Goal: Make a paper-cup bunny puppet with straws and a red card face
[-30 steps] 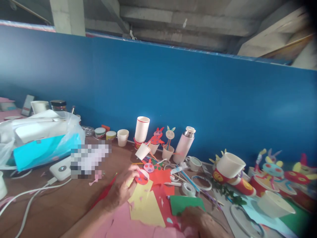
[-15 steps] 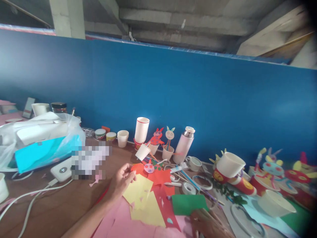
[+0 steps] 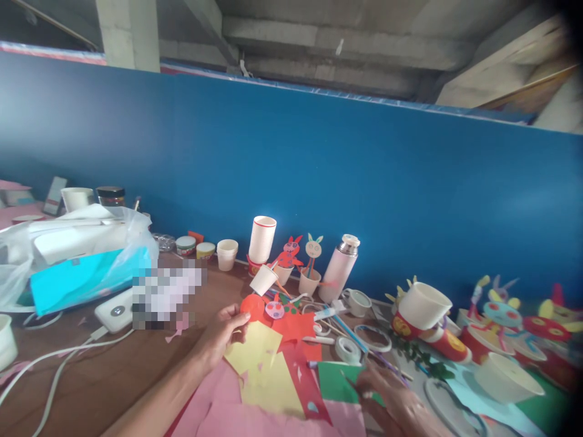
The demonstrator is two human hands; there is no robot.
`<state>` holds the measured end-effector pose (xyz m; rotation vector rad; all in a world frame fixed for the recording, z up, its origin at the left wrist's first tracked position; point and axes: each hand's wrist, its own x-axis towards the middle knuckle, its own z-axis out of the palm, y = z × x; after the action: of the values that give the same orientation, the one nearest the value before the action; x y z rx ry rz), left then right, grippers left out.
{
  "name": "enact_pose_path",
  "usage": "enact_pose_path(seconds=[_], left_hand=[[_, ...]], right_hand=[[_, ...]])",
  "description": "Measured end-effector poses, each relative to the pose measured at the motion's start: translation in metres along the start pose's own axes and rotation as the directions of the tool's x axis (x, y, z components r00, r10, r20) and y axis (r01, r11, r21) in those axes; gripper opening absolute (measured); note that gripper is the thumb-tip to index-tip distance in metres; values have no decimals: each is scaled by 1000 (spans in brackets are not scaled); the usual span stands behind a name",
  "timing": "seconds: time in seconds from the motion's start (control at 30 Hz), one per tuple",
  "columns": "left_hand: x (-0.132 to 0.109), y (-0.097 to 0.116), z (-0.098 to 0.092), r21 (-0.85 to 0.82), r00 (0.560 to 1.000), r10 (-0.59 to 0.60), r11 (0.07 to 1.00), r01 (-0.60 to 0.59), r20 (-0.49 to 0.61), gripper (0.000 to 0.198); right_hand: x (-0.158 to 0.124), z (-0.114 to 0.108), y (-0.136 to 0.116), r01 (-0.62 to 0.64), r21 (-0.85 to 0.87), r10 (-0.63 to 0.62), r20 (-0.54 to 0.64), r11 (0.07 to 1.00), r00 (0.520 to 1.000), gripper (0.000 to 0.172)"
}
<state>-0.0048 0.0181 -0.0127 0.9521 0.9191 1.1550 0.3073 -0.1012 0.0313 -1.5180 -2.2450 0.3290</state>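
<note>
My left hand (image 3: 230, 328) pinches a rounded orange paper piece (image 3: 252, 307) between thumb and fingers, above a sheet of yellow paper (image 3: 259, 346). My right hand (image 3: 394, 397), closed and somewhat blurred, is over the right part of a green paper sheet (image 3: 332, 381). A thin, dark pointed thing shows at its fingertips, too unclear to name. Under the yellow sheets lie red paper (image 3: 303, 373) and pink paper (image 3: 264, 419). Beyond my left hand, a pink paper face with dots (image 3: 274, 309) rests by orange paper (image 3: 291, 328).
Behind stand stacked paper cups (image 3: 263, 240), paper puppets in cups (image 3: 313, 247) and a pink thermos (image 3: 339, 270). Tape rolls (image 3: 347, 350) lie at the middle right, cup crafts (image 3: 501, 312) farther right. At left are a plastic bag (image 3: 136, 227), a white power bank (image 3: 113, 311) and cables.
The orange paper in my left hand has turned and now shows a rounded outline. My right hand has risen slightly from the near edge onto the green paper.
</note>
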Motion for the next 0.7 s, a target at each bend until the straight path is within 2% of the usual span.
enact_pose_path(seconds=[0.1,0.17,0.23,0.3,0.4,0.47,0.53,0.6,0.7], left_hand=[[-1,0,0,-21,1000,-16,1000,16,0,21],[-1,0,1,-31,1000,-25,999,25,3,19],[-1,0,1,-39,1000,-31,999,31,0,19],[-2,2,1,-45,999,-29,999,29,-15,17],[-2,5,-1,-52,999,-19,999,17,-50,14],[-1,8,-2,-55,998,-21,998,17,-66,13],[-1,10,-4,-59,997,-29,998,24,-69,13],[0,10,-6,-64,997,-33,998,29,-65,12],[3,7,-8,-77,997,-32,997,27,-66,15]], right_hand=[[22,-6,-20,-61,181,69,-38,982,997,15],[42,0,-37,-80,369,109,-60,926,992,22],[65,15,-52,-88,568,154,-69,819,986,28],[87,38,-65,-69,746,185,-74,663,980,31],[111,79,-77,-73,898,193,-14,434,981,33],[116,100,-80,-93,929,195,23,357,981,36],[114,112,-81,-74,917,183,1,392,983,37],[106,113,-82,-27,850,116,-40,526,992,34],[93,105,-86,34,687,-29,-20,726,999,27]])
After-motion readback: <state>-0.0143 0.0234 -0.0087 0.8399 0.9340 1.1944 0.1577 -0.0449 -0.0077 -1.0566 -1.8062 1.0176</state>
